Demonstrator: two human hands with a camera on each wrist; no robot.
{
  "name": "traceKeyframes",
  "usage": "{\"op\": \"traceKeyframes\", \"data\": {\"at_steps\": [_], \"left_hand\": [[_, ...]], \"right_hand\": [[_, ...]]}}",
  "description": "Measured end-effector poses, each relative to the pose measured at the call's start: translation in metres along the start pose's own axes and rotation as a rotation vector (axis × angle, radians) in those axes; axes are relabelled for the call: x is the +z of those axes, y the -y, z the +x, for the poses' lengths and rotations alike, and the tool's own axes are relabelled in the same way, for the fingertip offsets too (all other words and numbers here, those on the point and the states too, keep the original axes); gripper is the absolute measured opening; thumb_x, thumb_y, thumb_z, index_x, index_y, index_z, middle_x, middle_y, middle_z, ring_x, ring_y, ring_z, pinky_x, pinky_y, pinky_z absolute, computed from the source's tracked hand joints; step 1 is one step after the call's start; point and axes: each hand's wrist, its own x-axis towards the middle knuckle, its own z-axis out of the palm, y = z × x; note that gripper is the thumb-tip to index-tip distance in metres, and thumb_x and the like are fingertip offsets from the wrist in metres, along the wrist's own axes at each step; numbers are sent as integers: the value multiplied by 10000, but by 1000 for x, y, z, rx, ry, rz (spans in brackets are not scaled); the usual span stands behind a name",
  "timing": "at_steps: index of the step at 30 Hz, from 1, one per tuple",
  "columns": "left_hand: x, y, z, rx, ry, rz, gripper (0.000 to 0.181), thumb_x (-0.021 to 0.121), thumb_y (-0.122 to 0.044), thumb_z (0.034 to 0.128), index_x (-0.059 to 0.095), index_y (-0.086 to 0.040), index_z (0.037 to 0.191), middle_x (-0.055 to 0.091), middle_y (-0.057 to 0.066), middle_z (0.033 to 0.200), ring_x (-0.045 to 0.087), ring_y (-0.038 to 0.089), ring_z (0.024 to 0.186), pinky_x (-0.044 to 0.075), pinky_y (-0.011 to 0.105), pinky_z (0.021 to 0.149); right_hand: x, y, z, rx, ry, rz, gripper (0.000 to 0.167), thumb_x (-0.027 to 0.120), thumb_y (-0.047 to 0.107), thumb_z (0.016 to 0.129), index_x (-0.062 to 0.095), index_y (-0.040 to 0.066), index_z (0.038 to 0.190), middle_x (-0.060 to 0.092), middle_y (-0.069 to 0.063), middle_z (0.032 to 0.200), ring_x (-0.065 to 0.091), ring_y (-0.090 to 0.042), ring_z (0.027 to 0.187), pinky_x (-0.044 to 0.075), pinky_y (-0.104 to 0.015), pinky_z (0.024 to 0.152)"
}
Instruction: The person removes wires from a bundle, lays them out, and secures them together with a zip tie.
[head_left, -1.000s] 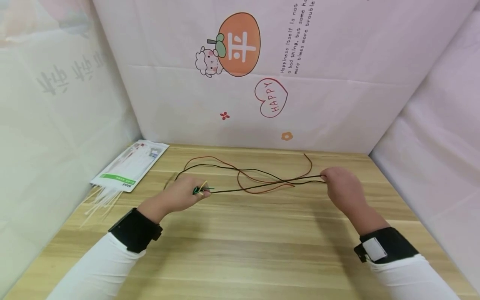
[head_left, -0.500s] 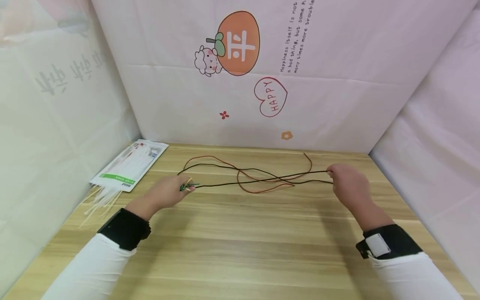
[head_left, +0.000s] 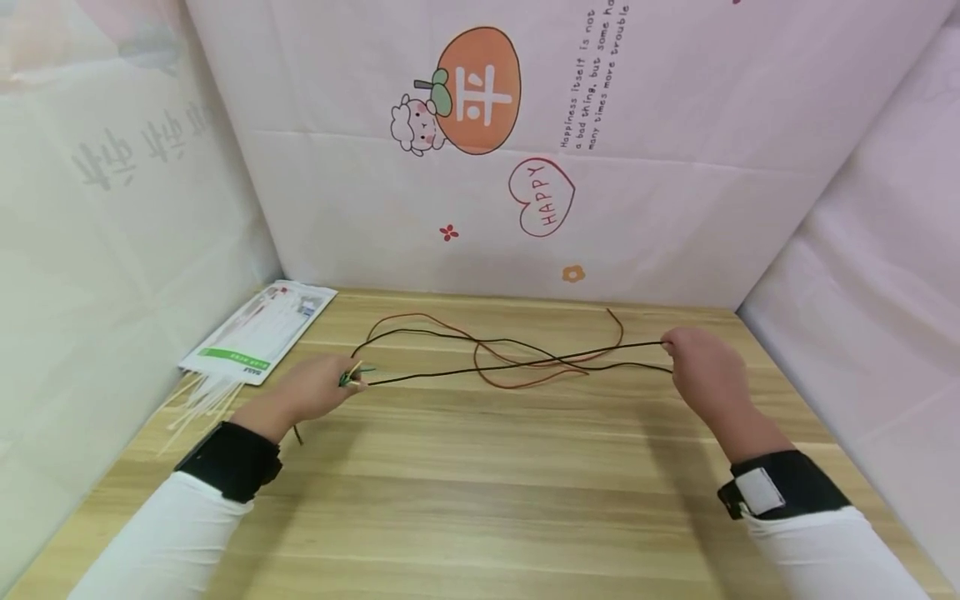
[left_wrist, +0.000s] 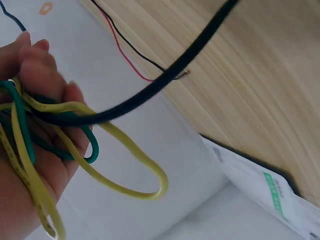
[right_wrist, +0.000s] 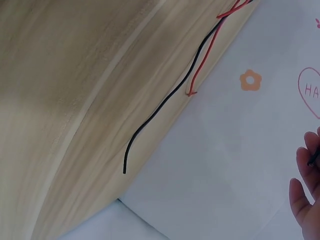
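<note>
A black wire (head_left: 450, 372) stretches between both hands above the wooden table. My left hand (head_left: 318, 387) grips one part of it, together with looped yellow wire (left_wrist: 157, 170) and green wire (left_wrist: 95, 150) that stick out of the palm. The other end is pinched in my right hand (head_left: 708, 379); in the right wrist view a dark bit of wire (right_wrist: 314, 159) shows among the curled fingers. Behind the stretched length, a second black wire (head_left: 412, 331) lies on the table, crossing a loosely curved red wire (head_left: 517, 387). A dark wire tail (head_left: 298, 434) hangs below my left wrist.
At the far left of the table (head_left: 480, 508) lies a white packet (head_left: 255, 329) with several white zip ties (head_left: 198, 408) poking out of its near end. White printed cloth (head_left: 337, 208) walls off the back and both sides.
My left hand has moved left with the wire bundle and my right hand slightly right, so the black wire between them is longer. A dark tail now shows below the left wrist.
</note>
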Motion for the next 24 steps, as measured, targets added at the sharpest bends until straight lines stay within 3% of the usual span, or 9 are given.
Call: {"op": "traceKeyframes", "data": {"at_steps": [4, 9, 13, 24], "left_hand": [[1, 8, -2, -6, -13, -37, 108, 634, -151, 931, 645, -47, 904, 652, 43, 819, 584, 192, 749, 486, 407, 704], [1, 16, -4, -30, -32, -7, 88, 627, -128, 929, 651, -44, 931, 678, 81, 875, 605, 216, 789, 486, 421, 709], [0, 19, -7, -78, -44, 11, 98, 616, -151, 942, 644, -58, 928, 657, 57, 846, 542, 185, 706, 453, 385, 651], [-1, 27, -7, -90, -120, -13, 182, 594, -159, 957, 571, -67, 802, 509, 21, 685, 475, 189, 643, 415, 370, 624]], "right_hand": [[-2, -3, -1, 12, 8, 7, 111, 584, 38, 929, 673, -23, 955, 668, -221, 919, 625, -412, 842, 496, -539, 655], [-2, -5, -2, 24, 0, 19, 107, 582, 42, 929, 665, -20, 958, 664, -221, 920, 623, -417, 836, 493, -539, 641], [-3, -5, -2, 33, 11, 25, 112, 577, 43, 933, 663, -18, 971, 666, -221, 934, 623, -419, 843, 490, -540, 634], [-1, -1, 1, 48, 36, 24, 120, 577, 54, 936, 664, -14, 981, 666, -217, 943, 618, -416, 874, 492, -544, 666]]}}
